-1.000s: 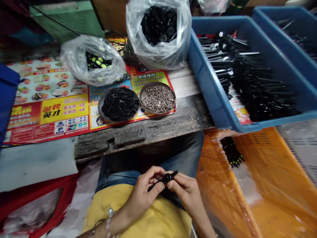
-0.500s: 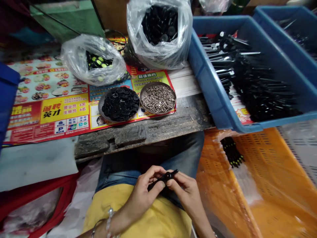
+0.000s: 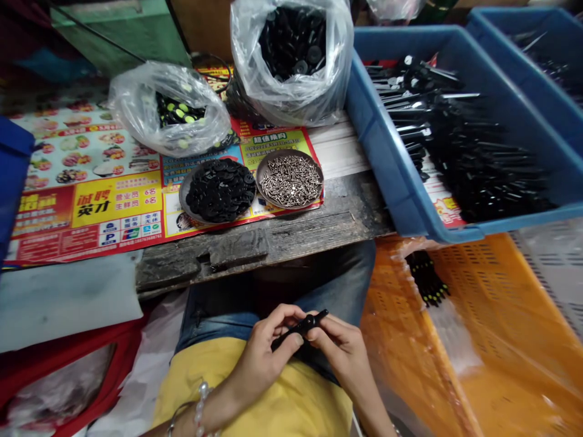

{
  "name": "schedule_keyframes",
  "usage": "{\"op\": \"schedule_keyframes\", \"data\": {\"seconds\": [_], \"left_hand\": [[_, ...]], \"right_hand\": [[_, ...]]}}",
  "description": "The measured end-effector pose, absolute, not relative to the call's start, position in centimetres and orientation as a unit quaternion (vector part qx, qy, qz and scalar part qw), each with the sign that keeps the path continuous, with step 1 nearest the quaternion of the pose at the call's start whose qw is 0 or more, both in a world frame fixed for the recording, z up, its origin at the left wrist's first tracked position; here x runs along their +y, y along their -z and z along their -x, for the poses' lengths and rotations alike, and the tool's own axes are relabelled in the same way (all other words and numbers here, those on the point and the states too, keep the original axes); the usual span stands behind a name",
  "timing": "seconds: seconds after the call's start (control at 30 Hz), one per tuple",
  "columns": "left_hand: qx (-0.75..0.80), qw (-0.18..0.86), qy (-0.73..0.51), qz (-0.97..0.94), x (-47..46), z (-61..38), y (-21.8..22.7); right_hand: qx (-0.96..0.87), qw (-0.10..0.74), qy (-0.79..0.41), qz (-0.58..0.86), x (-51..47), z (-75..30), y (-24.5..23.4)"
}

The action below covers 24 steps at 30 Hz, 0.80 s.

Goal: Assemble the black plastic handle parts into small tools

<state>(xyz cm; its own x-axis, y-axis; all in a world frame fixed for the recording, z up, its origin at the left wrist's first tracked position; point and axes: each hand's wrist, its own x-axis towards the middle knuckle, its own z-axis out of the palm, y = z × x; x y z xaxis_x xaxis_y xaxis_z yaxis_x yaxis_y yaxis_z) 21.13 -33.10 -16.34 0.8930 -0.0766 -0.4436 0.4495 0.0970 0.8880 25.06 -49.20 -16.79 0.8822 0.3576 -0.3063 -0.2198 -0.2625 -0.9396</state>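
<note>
Over my lap, my left hand (image 3: 276, 343) and my right hand (image 3: 339, 346) meet on a slim black plastic part (image 3: 308, 323) with a round joint near its middle. My left thumb and fingers pinch one end, and my right thumb and fingers grip close to the joint. The part is tilted, its thin tip pointing up to the right. Fingers hide some of it. Beyond my hands, on the bench, a dish of silver screws (image 3: 291, 180) stands beside a dish of flat black discs (image 3: 221, 191).
A plastic bag of black pieces (image 3: 294, 45) and one with yellow-green-topped pieces (image 3: 180, 112) stand behind the dishes. At right is a blue bin (image 3: 387, 152) of long black parts. Below it, an orange crate (image 3: 514, 315) holds a bundle of black parts with yellow-green dots (image 3: 427, 278).
</note>
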Motion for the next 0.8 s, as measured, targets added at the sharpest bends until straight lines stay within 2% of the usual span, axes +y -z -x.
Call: {"op": "schedule_keyframes", "data": {"seconds": [0.8], "left_hand": [[0.146, 0.733, 0.182, -0.640, -32.97, -21.23, 16.63]], "right_hand": [[-0.034, 0.592, -0.246, 0.767, -49.23, -24.88, 17.14]]}}
